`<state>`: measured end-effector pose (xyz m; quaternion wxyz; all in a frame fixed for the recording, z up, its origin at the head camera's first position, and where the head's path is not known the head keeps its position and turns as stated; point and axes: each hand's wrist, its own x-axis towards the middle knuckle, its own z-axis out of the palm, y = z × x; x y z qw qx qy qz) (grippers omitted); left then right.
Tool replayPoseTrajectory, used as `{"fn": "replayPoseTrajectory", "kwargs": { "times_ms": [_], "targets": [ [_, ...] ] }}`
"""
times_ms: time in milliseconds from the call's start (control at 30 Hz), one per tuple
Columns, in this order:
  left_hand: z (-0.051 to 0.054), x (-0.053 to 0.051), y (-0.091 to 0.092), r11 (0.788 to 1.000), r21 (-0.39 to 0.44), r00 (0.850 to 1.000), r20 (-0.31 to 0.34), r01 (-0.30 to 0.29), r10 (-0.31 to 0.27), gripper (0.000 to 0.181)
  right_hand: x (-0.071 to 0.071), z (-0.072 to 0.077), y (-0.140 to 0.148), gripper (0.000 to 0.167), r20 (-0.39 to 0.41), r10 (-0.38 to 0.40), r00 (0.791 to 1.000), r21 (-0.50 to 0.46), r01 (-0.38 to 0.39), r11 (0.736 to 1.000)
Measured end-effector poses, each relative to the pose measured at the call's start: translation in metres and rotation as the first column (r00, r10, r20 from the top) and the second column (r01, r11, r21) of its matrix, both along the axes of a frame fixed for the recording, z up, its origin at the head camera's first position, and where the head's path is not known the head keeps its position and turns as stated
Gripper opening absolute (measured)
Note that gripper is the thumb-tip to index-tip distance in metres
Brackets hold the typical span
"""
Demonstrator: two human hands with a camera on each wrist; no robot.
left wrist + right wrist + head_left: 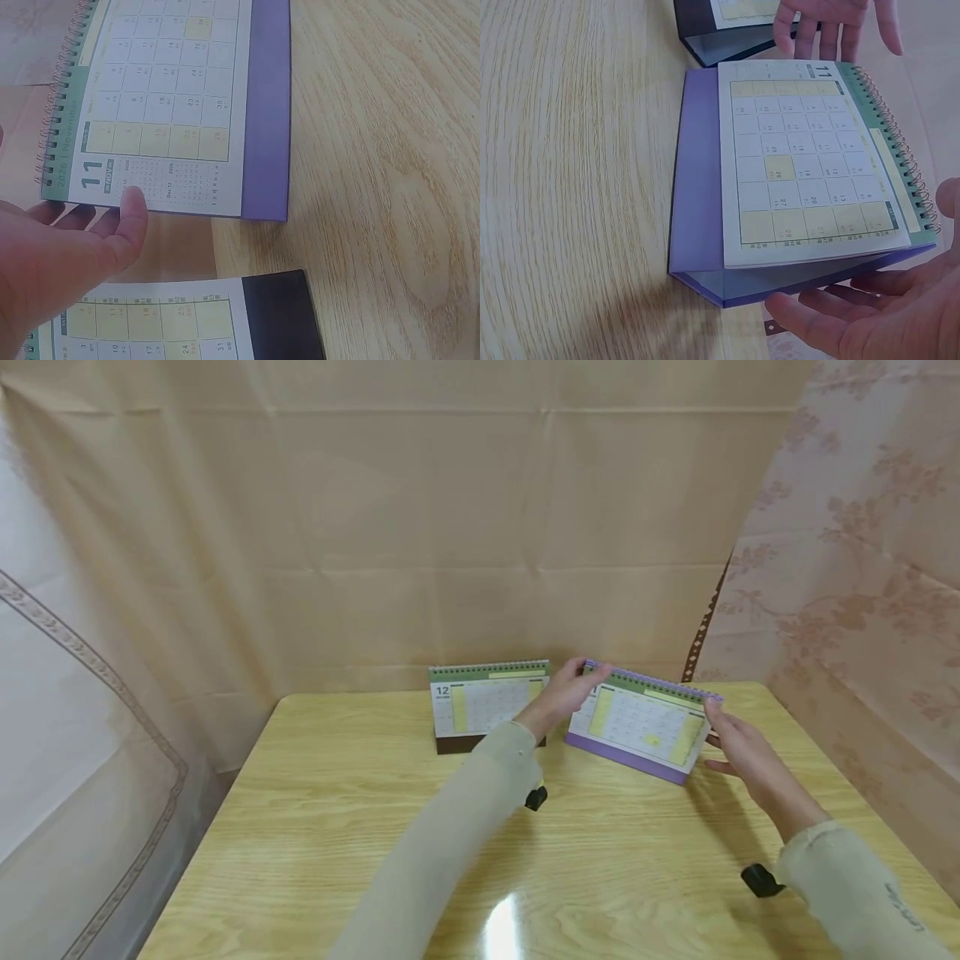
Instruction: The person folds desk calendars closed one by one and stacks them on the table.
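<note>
A desk calendar with a purple base (pixel 637 724), its page marked 11, stands angled on the table between my two hands. My left hand (pixel 564 695) is at its left side, fingers fairly straight against that edge and the thumb apart from it in the right wrist view. At the right side is my right hand (pixel 742 756); its fingers (pixel 810 319) touch the side of the purple stand, with the thumb near the end of the spiral binding (pixel 900 150). Left of it stands a second calendar with a dark brown base (pixel 491 700), its page marked 12 and partly covered by my left hand.
The wood-grain table (pixel 315 827) carries both calendars towards its back edge. Behind it hangs a beige curtain (pixel 412 527), with a patterned cloth (pixel 862 568) at the right and a white cloth (pixel 75 735) at the left.
</note>
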<state>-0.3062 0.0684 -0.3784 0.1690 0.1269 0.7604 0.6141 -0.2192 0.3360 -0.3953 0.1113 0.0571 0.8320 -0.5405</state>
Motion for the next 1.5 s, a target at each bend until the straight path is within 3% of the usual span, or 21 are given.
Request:
{"fn": "replayPoseTrajectory", "kwargs": {
  "times_ms": [567, 800, 1067, 1500],
  "targets": [
    [0.003, 0.001, 0.001, 0.999, 0.032, 1.000, -0.003, -0.017, 0.017, 0.083, 0.000, 0.003, 0.001, 0.100, -0.005, 0.018, 1.000, 0.003, -0.018, 1.000],
    [0.005, 0.000, 0.000, 1.000, 0.028, 1.000, 0.000, 0.002, -0.002, 0.081, 0.000, 0.005, 0.000, 0.100, -0.008, 0.024, 1.000, 0.011, -0.024, 1.000],
    [0.009, 0.001, 0.000, 1.000, -0.030, 1.000, -0.018, 0.006, -0.006, 0.083, -0.001, 0.005, 0.000, 0.101, -0.007, 0.023, 1.000, 0.003, -0.023, 1.000],
    [0.010, -0.003, 0.003, 0.999, -0.046, 1.000, -0.022, -0.008, 0.007, 0.084, -0.004, 0.010, -0.001, 0.096, -0.043, 0.030, 0.999, -0.001, -0.030, 1.000]
  ]
}}
